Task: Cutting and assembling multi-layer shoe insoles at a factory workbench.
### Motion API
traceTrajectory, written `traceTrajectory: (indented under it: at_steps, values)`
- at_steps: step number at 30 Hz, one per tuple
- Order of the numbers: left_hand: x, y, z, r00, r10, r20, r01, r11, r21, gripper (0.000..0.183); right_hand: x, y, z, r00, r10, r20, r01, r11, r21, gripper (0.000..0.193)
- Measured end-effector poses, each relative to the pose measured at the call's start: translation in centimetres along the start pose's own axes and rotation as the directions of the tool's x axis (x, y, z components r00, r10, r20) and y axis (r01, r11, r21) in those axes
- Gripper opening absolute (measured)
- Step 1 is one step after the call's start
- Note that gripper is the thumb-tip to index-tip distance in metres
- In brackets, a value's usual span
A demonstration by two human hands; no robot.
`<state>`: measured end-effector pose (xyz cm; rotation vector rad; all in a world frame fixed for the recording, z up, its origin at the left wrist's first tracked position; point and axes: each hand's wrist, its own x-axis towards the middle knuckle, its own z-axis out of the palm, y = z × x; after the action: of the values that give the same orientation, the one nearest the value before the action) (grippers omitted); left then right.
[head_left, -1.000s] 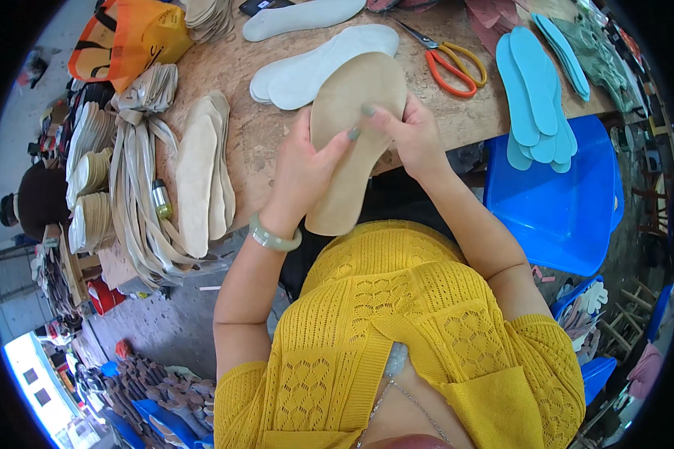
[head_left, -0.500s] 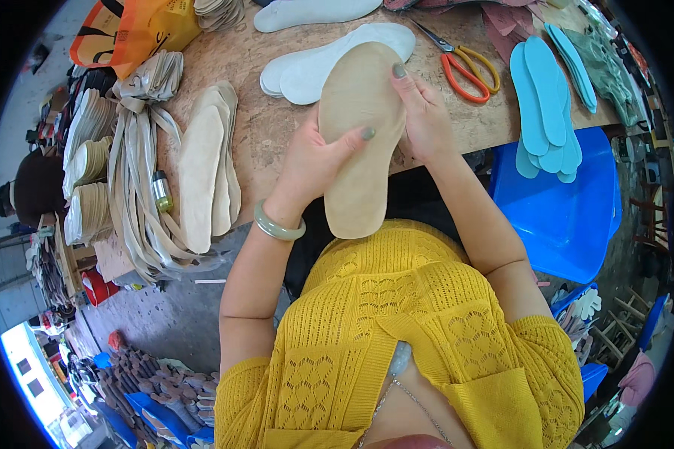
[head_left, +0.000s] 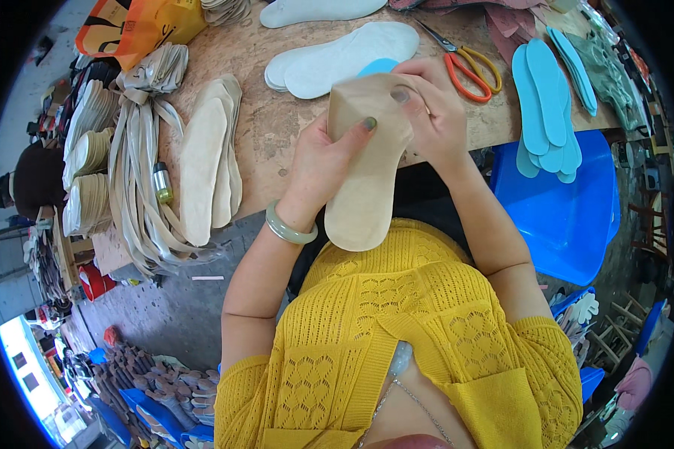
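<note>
A beige insole (head_left: pixel 363 191) is held between both hands above the table's near edge. My left hand (head_left: pixel 326 153) grips its left side, the thumb lying flat on the face. At the upper right, my right hand (head_left: pixel 434 108) pinches the toe end, which is bent over and slightly blurred. A bit of light blue insole (head_left: pixel 378 67) shows behind that bent end; how it joins the beige piece is hidden. White insoles (head_left: pixel 341 60) lie on the table just beyond, and red-and-yellow-handled scissors (head_left: pixel 468 71) rest to the right of them.
Beige insoles (head_left: pixel 206 161) and fabric strips (head_left: pixel 138 172) with a small bottle (head_left: pixel 162 183) lie on the left. Blue insoles (head_left: pixel 543 97) overhang the right table edge above a blue plastic tub (head_left: pixel 562 224). An orange bag (head_left: pixel 131 34) stands at the far left.
The toe end of the beige insole has been bent over by my right hand, exposing some light blue behind it. Both hands have shifted slightly to the right.
</note>
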<state>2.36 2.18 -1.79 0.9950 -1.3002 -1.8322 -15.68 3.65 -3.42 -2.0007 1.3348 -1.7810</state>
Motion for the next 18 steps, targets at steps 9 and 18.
traceTrajectory:
  at_steps: [9, 18]
  values:
    - [-0.3, -1.1, 0.0, 0.993, 0.101, -0.052, -0.093, 0.985, 0.144, 0.022, 0.9, -1.9, 0.3, 0.854, 0.503, 0.132, -0.513, 0.857, 0.046, 0.027]
    - [-0.9, -1.5, -0.3, 0.987, 0.158, -0.003, -0.158, 0.987, -0.006, 0.023, 0.3, -0.6, 1.3, 0.887, 0.457, 0.066, -0.457, 0.890, -0.015, 0.023]
